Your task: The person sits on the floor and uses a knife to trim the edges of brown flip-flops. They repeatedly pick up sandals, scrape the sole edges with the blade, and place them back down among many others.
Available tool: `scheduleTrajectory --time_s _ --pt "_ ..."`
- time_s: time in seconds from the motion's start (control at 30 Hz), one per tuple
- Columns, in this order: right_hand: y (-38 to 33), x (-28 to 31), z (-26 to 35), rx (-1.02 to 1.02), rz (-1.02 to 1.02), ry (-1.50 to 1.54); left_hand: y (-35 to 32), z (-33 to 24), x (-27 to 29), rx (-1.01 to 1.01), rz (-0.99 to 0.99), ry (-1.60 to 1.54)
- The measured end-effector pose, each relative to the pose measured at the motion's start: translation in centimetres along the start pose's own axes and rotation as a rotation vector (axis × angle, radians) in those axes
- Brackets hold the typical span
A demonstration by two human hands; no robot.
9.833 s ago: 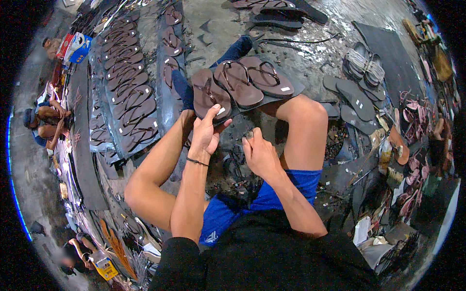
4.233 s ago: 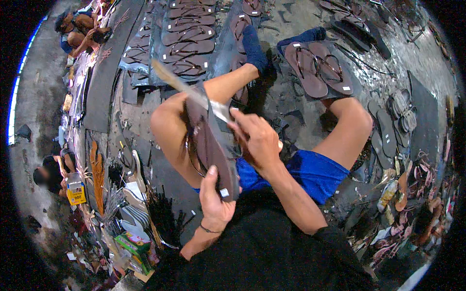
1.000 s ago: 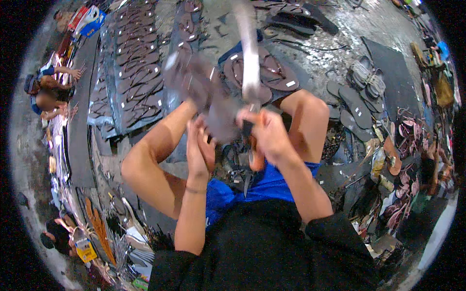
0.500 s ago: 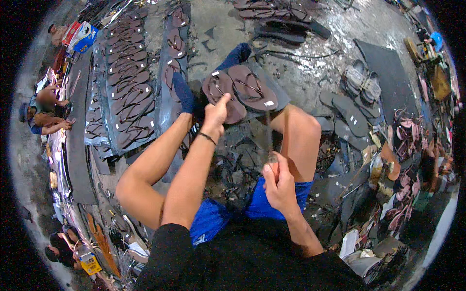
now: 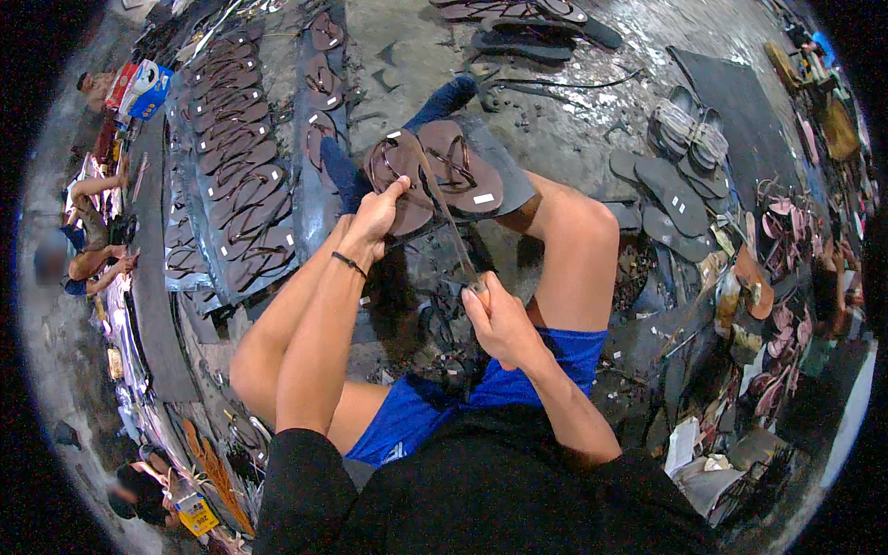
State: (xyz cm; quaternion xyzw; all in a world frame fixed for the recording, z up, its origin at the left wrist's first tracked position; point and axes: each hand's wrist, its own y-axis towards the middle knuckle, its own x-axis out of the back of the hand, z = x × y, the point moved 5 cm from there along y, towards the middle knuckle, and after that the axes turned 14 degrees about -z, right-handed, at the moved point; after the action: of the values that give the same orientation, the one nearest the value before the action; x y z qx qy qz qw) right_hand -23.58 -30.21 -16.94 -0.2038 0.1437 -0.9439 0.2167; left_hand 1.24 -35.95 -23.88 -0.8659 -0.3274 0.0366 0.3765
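My left hand (image 5: 377,215) is stretched out ahead of me, its fingers (image 5: 396,188) curled shut on the near edge of a brown flip-flop (image 5: 398,181), pinning it to the dark board (image 5: 504,180) in front of my knees. A second brown flip-flop (image 5: 460,165) lies just beside it, to the right of those fingers. My right hand (image 5: 499,324) sits closer to my body, fingers (image 5: 478,305) wrapped tight around the handle end of a long thin blade (image 5: 442,209); the blade runs from that grip up and away across the sandal my left hand holds. Beyond and to the left of my left fingers, rows of brown sandals (image 5: 239,185) lie on dark sheets on the floor.

Half a second ago my left hand already pressed the pair, but my right hand hung lower with the blade standing more upright; the blade now lies slanted over the sandal.
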Motion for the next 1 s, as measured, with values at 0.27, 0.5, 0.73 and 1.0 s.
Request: scheduleTrajectory --time_s 0.27,0.5,0.73,1.0 --pt "3.0 -2.3 -1.5 0.069 -0.121 -0.083 -1.6 1.9 -0.8 -0.059 -0.035 -0.067" --pt "5.3 -4.2 -2.5 0.093 -0.290 -0.375 -4.1 2.8 -2.6 -0.040 0.004 -0.251" --pt "9.5 -6.0 -7.7 0.260 -0.216 -0.599 -5.0 2.4 -4.1 -0.034 0.086 -0.344" --pt "14.9 -7.8 -9.4 0.192 0.312 -0.837 -3.5 2.7 -2.9 -0.006 0.122 -0.318"
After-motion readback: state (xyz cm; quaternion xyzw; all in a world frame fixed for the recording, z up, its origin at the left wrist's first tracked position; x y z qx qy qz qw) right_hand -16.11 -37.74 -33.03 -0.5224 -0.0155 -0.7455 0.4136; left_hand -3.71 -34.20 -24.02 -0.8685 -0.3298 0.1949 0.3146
